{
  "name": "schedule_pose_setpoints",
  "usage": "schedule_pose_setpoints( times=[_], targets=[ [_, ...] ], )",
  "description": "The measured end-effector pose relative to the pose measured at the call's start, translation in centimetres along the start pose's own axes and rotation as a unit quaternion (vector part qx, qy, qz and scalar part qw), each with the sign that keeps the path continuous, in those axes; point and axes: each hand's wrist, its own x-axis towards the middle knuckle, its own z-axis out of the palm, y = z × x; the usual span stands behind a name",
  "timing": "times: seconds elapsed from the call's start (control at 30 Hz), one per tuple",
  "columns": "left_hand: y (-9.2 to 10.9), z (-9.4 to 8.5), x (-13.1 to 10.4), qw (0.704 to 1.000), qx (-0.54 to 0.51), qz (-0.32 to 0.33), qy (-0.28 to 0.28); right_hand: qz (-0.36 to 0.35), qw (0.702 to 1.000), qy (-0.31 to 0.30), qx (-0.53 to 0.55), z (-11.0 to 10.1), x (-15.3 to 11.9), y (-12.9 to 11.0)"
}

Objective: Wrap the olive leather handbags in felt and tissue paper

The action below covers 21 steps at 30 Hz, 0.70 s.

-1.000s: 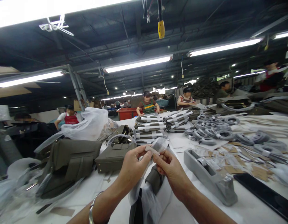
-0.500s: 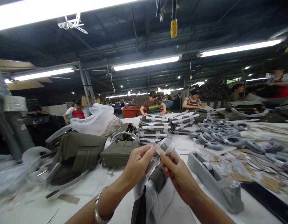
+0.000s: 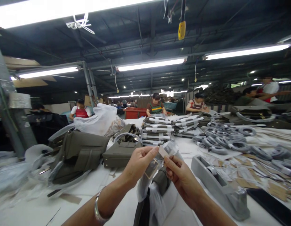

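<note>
My right hand [image 3: 179,172] pinches a small beige tag [image 3: 163,152] between thumb and finger. My left hand [image 3: 139,164] is closed, its thumb tip at the tag's far edge. A clear plastic bag [image 3: 171,147] shows around and behind the tag, and clear plastic with a thin brown-edged piece [image 3: 151,171] hangs under my left fingers. What my left fingers press on is partly hidden. Below both hands lies a dark olive bag part [image 3: 160,180], partly wrapped in whitish film [image 3: 157,204].
Olive handbags [image 3: 81,153] lie at the left. Wrapped straps [image 3: 158,128] are stacked ahead, with grey coils [image 3: 218,138] beyond. A grey tape dispenser [image 3: 220,185], a black phone [image 3: 272,204] and scattered tags [image 3: 274,188] are at the right. Several people work across the table.
My view has shifted slightly, so the scene sits a little to the right. My hands hold nearly the same pose around the tag. A person at far right has moved left.
</note>
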Motion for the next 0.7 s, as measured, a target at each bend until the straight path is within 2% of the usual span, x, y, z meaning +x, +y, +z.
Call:
schedule_pose_setpoints(
  times=[0.47,0.6,0.7],
  targets=[
    [-0.39,-0.11,0.31,1.0,0.02,-0.002,0.005,0.001,1.0,-0.005,0.017,-0.04,0.18,0.1],
    [-0.78,-0.17,0.32,0.992,0.123,0.028,0.03,0.0,1.0,0.0,0.012,0.01,0.13,0.11],
    [-0.79,-0.12,0.28,0.968,0.232,0.079,0.063,-0.005,1.0,0.002,-0.002,0.07,0.13,0.16]
  ],
)
